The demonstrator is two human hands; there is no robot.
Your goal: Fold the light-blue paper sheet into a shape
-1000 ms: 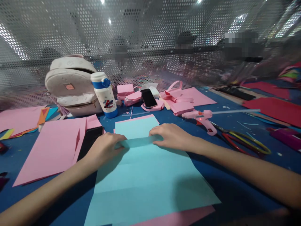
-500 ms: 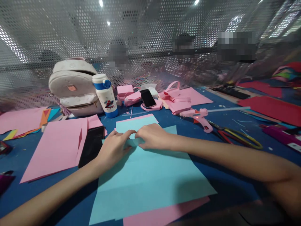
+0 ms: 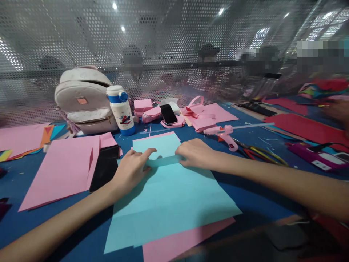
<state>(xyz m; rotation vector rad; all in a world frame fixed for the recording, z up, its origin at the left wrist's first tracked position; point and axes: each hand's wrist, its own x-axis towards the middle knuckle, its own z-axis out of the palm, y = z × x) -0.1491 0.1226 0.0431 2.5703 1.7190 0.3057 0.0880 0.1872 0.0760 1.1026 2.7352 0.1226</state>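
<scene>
A light blue sheet of paper (image 3: pixel 171 203) lies in front of me over a pink sheet (image 3: pixel 188 236), with more light blue paper (image 3: pixel 155 142) beyond it. Along its far edge runs a narrow raised fold. My left hand (image 3: pixel 133 163) pinches the left end of that fold between thumb and fingers, the index finger curving over the top. At the right end, my right hand (image 3: pixel 195 154) is closed on the same fold, its fingertips partly hidden. A stretch of folded edge shows between the two hands.
Left of the paper lie a black phone-like slab (image 3: pixel 105 169) and a pink folder (image 3: pixel 60 171). Behind stand a white backpack (image 3: pixel 84 98) and a bottle (image 3: pixel 121 111). A pink glue gun (image 3: pixel 225 135), scissors (image 3: pixel 261 153) and a purple case (image 3: pixel 313 154) are on the right.
My right hand has slid right along the fold, away from my left hand, which stays at the left end. The view has shifted slightly, and a person's hand now shows at far right.
</scene>
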